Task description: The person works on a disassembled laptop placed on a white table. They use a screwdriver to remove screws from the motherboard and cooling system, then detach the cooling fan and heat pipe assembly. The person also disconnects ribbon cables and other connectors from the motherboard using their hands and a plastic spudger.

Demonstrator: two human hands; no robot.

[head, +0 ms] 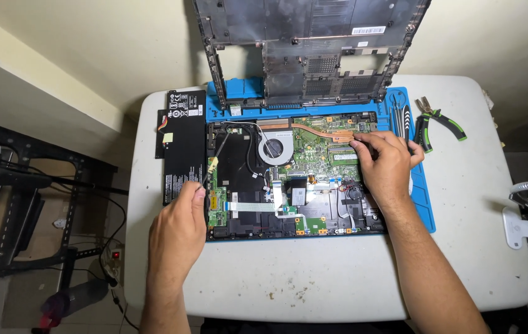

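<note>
An opened laptop base (295,179) lies on a blue work mat (422,204), showing its green board, copper heat pipe and round fan (274,150). My left hand (180,226) is at the laptop's left edge, gripping a thin dark tool (214,162) whose tip points into the empty battery bay. My right hand (388,164) rests on the board's right side, fingertips pinching at a part near the memory slot; what they grip is hidden. The removed bottom cover (310,49) stands upright behind the laptop.
A flat black battery (183,145) lies left of the laptop on the white table (289,278). Green-handled pliers (440,120) and slim tools (400,120) lie at the right. A lamp clamp (527,213) sits on the table's right edge. A black rack (22,204) stands at left.
</note>
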